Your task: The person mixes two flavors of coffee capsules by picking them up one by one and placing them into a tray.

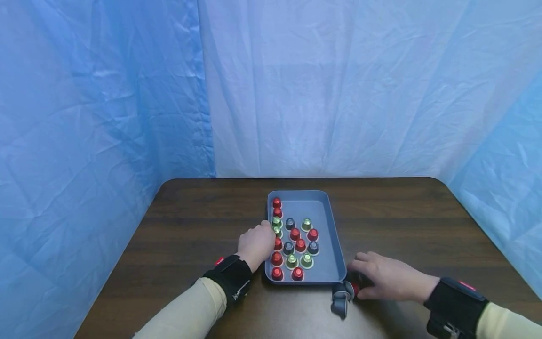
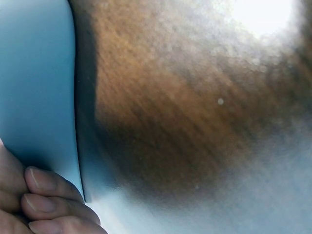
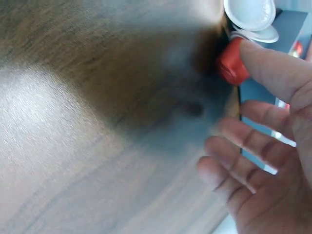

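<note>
A blue-grey tray holds several coffee capsules in red, green and dark grey, standing with their lids down. My left hand is at the tray's left rim beside a green capsule. In the left wrist view its curled fingers lie against the tray wall; the thumb is hidden. Near the tray's front right corner, my right hand reaches a red capsule lying on the table. The right thumb touches that capsule, while the other fingers are spread apart from it.
Dark grey capsules lie tipped over before the tray's front right corner, near the right hand. The brown wooden table is bordered by blue-white sheeting at the back and both sides.
</note>
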{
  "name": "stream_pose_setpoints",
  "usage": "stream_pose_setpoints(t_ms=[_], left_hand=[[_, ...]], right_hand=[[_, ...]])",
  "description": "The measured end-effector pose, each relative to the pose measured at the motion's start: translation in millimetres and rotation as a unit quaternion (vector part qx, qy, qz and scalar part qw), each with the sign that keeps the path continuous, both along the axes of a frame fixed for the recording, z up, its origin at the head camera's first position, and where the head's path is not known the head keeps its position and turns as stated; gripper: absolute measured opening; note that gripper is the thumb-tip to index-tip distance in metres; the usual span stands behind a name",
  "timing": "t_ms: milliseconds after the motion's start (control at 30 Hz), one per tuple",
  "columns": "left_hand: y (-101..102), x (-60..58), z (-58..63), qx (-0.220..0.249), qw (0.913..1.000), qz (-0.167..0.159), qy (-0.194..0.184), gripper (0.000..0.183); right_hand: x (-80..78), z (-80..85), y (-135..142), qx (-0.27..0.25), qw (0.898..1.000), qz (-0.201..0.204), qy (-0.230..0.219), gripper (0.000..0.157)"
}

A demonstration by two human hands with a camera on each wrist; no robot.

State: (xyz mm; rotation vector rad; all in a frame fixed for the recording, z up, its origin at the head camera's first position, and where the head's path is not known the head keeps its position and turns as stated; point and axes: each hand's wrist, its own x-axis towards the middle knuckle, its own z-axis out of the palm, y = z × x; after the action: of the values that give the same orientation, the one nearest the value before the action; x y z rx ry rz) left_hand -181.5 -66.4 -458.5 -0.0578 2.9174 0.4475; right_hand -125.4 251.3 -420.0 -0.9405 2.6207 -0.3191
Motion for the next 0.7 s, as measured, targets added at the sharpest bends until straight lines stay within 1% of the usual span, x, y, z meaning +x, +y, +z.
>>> stream_pose_setpoints(t_ms=[133,267,367,533,700], left_hand=[[-0.2,-0.1,0.2,-0.003,1.0,-0.003,0.001,0.037],[-0.1,0.2,0.2,-0.005,0.9999,-0.004,0.01,0.035],[-0.1,0.2,0.0,-0.004,0.9999,-0.003,0.012,0.035],[-0.3,-0.2,-0.6,-0.002,1.0,-0.002,0.007,0.035],[-0.3,-1.1,-1.9,-0.006,1.0,-0.004,0.004,0.037]], right_hand=[[2.0,-5.7,-2.4,-0.014,1.0,0.015,0.008,0.047],[2.4,-10.2,-3.6,-0.022,0.999,0.027,0.007,0.041],[2.4,-12.3,-4.5,-0.022,0.999,0.031,0.007,0.038],[2.2,-14.3,-5.8,-0.023,0.999,0.034,0.013,0.035],[0.7,-16.0,-5.2,-0.029,0.999,0.034,0.009,0.031]])
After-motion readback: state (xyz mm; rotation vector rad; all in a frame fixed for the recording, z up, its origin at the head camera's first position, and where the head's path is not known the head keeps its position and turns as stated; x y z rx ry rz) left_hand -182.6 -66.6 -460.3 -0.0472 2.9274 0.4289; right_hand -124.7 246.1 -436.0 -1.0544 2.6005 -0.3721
